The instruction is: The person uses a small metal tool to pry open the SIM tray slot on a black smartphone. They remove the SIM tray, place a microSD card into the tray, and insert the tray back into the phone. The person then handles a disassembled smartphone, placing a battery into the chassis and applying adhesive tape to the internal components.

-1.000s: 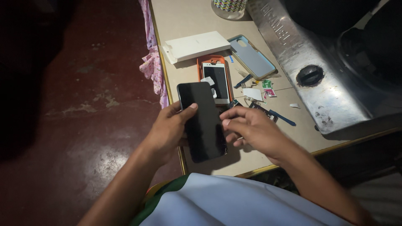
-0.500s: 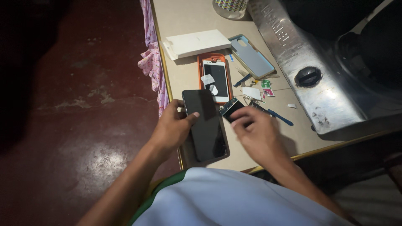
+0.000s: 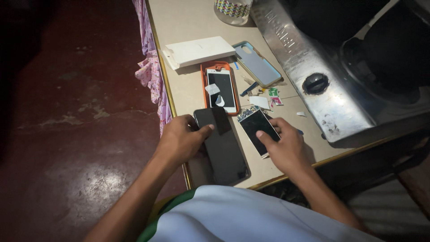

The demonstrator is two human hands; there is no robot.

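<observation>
A large black phone [image 3: 224, 148] lies flat on the beige table [image 3: 192, 85] near its front edge. My left hand [image 3: 181, 141] rests on the phone's left side, thumb across its upper part. Just to the right lies a smaller dark screen panel [image 3: 256, 130], tilted. My right hand [image 3: 286, 150] presses a fingertip on this panel and covers its lower right edge. Beyond them sits a white phone in an orange case [image 3: 220, 87], with small bits of film on its screen.
A white flat box [image 3: 199, 50] and a grey-blue phone case [image 3: 257, 63] lie farther back. Small scraps and a tool [image 3: 248, 88] lie between. A metal gas stove [image 3: 322, 76] fills the right. A patterned cup [image 3: 233, 10] stands at the back. Pink cloth [image 3: 150, 74] hangs off the left edge.
The black phone has gone from being held up in my hands to lying flat on the table. My right hand let go of it and moved onto the smaller screen panel.
</observation>
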